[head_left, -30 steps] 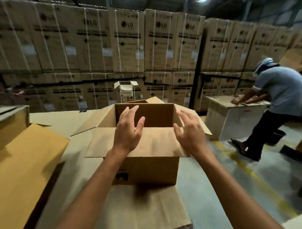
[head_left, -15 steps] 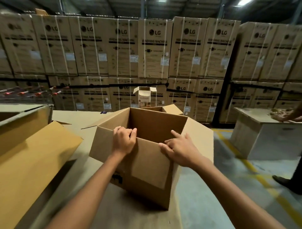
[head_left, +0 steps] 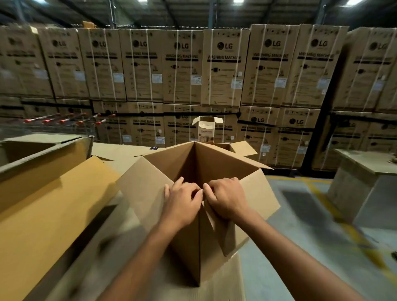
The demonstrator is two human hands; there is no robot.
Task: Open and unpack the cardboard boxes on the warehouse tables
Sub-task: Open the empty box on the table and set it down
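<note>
Dim warehouse, ceiling lights (head_left: pixel 238 1) glaring at top edge, motion blur toward edges, wide-angle bowing of stacked cartons (head_left: pixel 223 66)

The stacked cartons (head_left: pixel 223 66) across the upper frame carry the logo "LG" and, under it, "WASHING MACHINE"; their smaller print is not readable.

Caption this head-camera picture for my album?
Left hand and right hand grip an open box at its near corner, stacked cartons behind.
</note>
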